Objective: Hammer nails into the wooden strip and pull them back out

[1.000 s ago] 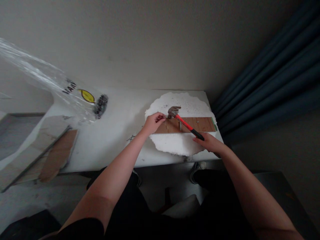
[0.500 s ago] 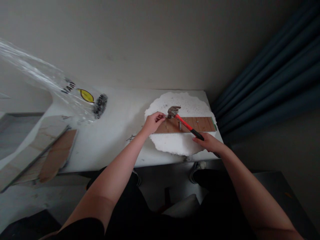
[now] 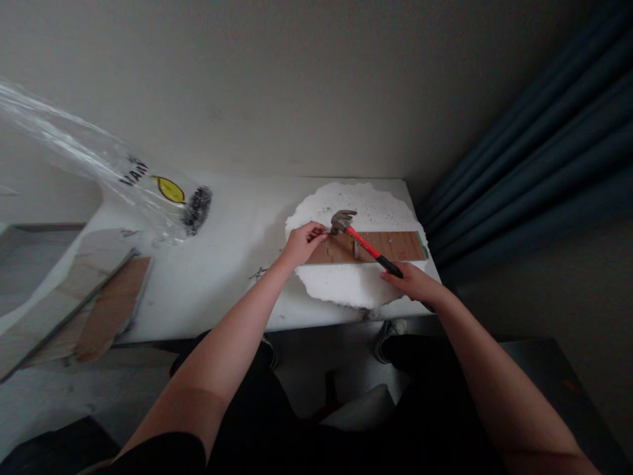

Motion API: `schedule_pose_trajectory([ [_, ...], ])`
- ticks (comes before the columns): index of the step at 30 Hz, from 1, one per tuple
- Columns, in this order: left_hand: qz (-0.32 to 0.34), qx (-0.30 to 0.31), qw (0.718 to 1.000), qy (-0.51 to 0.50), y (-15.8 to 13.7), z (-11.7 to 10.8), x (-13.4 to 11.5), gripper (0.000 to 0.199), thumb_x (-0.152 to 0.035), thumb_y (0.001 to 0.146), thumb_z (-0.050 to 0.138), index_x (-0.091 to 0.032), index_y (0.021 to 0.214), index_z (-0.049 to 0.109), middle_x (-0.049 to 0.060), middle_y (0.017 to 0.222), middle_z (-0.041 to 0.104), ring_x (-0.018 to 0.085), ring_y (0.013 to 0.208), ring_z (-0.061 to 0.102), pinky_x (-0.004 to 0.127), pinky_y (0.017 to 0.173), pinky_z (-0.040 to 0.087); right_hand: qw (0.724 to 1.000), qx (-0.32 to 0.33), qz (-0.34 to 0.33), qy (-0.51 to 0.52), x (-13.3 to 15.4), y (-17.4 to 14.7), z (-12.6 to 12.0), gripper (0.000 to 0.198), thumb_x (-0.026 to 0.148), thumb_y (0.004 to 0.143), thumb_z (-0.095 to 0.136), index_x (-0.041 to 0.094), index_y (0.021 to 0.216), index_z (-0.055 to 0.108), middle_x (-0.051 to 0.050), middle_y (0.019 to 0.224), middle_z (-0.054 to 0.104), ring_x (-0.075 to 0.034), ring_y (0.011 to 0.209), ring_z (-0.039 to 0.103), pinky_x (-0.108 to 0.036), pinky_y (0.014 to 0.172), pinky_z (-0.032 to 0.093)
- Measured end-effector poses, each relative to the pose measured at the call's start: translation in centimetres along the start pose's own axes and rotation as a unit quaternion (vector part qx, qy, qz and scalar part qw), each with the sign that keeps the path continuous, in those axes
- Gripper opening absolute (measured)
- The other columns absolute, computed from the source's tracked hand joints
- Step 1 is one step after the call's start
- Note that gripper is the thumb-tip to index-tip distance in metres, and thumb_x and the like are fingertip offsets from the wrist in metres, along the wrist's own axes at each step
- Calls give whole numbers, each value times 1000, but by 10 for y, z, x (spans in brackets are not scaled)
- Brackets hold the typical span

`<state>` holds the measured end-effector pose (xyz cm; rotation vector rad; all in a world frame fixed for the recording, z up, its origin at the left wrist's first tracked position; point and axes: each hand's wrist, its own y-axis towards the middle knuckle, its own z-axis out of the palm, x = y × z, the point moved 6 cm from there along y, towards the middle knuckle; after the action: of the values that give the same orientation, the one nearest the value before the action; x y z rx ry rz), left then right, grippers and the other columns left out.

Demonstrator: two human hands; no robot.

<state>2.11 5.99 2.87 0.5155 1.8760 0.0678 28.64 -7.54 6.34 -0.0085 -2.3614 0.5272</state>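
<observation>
My right hand is wrapped round the black grip of a claw hammer with a red shaft. The hammer's head is low over a brown wooden board, right beside the fingertips of my left hand. Those fingers are pinched at the board's left part on a small thin thing that looks like a nail, mostly hidden by the fingers and hammer head. Beneath the board lies a ragged white slab. A small upright piece shows on the board below the hammer shaft.
Several thin dark nails lie on the white table, left of the slab. A clear plastic bag and some board offcuts are farther left. A dark curtain hangs at the right, and a wall stands behind the table.
Almost nothing differs. Both hands, the hammer and the board keep their places, with only a very slight shift of the view.
</observation>
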Motion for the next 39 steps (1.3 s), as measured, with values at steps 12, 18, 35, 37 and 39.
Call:
schedule_pose_trajectory([
  [12, -3, -16, 1000, 20, -4, 2, -6, 33, -15, 84, 67, -22, 113, 53, 1, 88, 72, 13, 78, 68, 26, 72, 53, 993, 0, 2, 118, 10, -21, 5, 36, 57, 95, 50, 20, 96, 54, 4, 68, 49, -9, 44, 45, -21, 34, 37],
  [18, -1, -21, 1000, 20, -4, 2, -3, 38, -16, 83, 69, -24, 113, 46, -1, 87, 71, 12, 73, 67, 25, 68, 52, 990, -5, -25, 139, 29, -34, 1, 43, 61, 95, 49, 20, 100, 56, 4, 67, 49, -9, 46, 43, -21, 37, 35],
  [35, -14, -53, 998, 22, -4, 2, 2, 45, -18, 80, 71, -23, 116, 44, -2, 82, 69, 13, 74, 67, 24, 65, 50, 996, -26, -84, 32, 49, -40, -5, 35, 52, 99, 46, 21, 87, 55, 1, 69, 53, -14, 61, 47, -27, 56, 32],
  [37, -17, -49, 999, 12, -4, 3, 1, 45, -17, 81, 69, -23, 116, 43, -1, 83, 70, 13, 75, 67, 24, 65, 50, 995, -33, -85, 48, 48, -40, -5, 36, 54, 99, 45, 21, 88, 55, 1, 69, 53, -14, 61, 47, -27, 56, 33],
  [39, -17, -47, 999, 9, -4, 3, 1, 44, -16, 81, 69, -24, 116, 42, -1, 84, 70, 13, 75, 67, 24, 65, 49, 994, -39, -81, 56, 47, -39, -6, 37, 55, 99, 45, 21, 87, 54, 1, 69, 53, -14, 61, 47, -27, 55, 33],
])
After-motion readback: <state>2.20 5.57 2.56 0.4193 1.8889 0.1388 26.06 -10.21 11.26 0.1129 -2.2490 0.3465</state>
